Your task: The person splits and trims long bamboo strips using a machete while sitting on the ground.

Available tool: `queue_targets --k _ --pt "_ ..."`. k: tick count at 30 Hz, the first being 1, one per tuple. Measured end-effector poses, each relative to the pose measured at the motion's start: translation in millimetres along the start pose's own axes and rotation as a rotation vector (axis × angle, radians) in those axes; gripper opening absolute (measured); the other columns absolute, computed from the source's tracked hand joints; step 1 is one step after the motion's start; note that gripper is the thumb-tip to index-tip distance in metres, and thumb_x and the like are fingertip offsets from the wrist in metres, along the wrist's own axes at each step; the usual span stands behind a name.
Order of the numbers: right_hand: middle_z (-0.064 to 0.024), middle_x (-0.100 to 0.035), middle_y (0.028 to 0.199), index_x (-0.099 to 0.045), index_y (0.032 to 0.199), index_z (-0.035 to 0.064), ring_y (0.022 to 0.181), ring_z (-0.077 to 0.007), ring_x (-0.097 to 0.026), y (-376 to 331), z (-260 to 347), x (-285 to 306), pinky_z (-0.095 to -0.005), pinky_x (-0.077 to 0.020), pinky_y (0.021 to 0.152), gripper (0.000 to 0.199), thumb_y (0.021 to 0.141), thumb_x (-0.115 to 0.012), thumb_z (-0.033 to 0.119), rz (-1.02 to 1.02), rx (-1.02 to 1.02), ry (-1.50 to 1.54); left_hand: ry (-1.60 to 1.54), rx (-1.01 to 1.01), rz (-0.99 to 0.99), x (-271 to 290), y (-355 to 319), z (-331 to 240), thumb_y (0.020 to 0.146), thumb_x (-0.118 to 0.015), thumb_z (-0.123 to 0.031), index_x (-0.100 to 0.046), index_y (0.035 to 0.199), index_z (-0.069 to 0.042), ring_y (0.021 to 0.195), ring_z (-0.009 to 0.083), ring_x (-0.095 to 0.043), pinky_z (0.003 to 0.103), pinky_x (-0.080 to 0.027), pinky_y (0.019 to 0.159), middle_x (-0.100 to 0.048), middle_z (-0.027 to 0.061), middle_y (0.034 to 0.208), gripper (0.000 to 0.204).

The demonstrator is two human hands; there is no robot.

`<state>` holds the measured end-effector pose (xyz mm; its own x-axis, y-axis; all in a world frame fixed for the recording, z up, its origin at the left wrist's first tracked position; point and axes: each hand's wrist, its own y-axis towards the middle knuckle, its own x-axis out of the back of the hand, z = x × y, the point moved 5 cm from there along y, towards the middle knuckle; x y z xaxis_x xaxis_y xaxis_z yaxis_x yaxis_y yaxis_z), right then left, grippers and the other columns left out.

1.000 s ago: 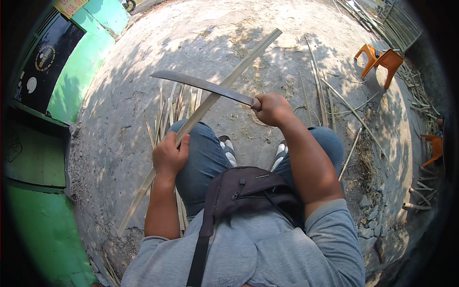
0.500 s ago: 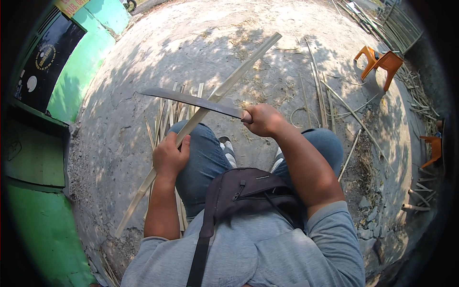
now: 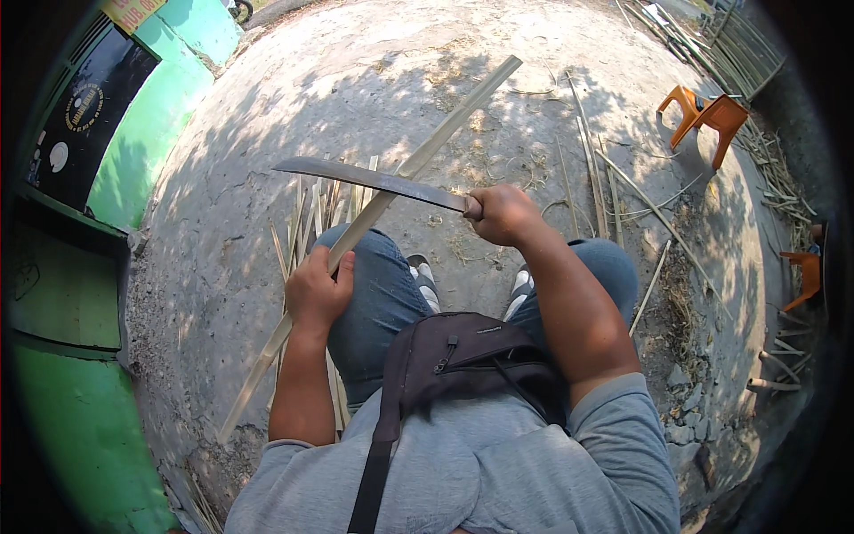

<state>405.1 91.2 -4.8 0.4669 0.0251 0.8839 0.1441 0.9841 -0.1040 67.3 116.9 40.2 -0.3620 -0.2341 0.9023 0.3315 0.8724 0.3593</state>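
Note:
A long, pale split bamboo strip slants from the lower left up to the far right across my left knee. My left hand is closed round its lower middle part, thumb on top. In my right hand is the wooden handle of a machete, its long dark blade pointing left. The blade lies across the strip beyond my left hand and appears to touch it. Between my left leg and forearm, several more bamboo strips lie in a bundle on the ground, partly hidden by my knee and arm.
Loose bamboo strips lie on the ground at the right. An orange plastic stool lies tipped at the far right, near piled bamboo. A green wall stands left. A dark bag rests on my lap.
The machete has slid rightward along with my right hand, its tip now nearer the strip. My left hand and the bamboo strip have barely moved.

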Motion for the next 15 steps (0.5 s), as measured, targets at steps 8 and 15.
queue_targets --k 8,15 --pt "-0.0161 -0.078 0.106 -0.079 0.11 0.0158 0.101 -0.0389 -0.074 -2 10 -6 -0.0477 -0.0585 0.088 0.022 0.093 -0.075 0.028 0.054 0.085 0.164 -0.012 0.052 0.023 -4 0 5 0.101 -0.067 -0.048 -0.064 0.086 -0.006 0.076 0.0469 -0.07 0.055 -0.053 0.067 -0.068 0.0214 0.077 0.045" --pt "-0.0165 -0.078 0.105 -0.079 0.11 0.0156 0.1 -0.0384 -0.074 -4 14 -2 -0.0478 -0.0584 0.087 0.021 0.093 -0.075 0.028 0.064 0.096 0.174 -0.03 0.041 -0.003 -3 -1 4 0.102 -0.066 -0.048 -0.062 0.084 -0.007 0.072 0.0456 -0.07 0.055 -0.053 0.065 -0.068 0.0199 0.074 0.046"
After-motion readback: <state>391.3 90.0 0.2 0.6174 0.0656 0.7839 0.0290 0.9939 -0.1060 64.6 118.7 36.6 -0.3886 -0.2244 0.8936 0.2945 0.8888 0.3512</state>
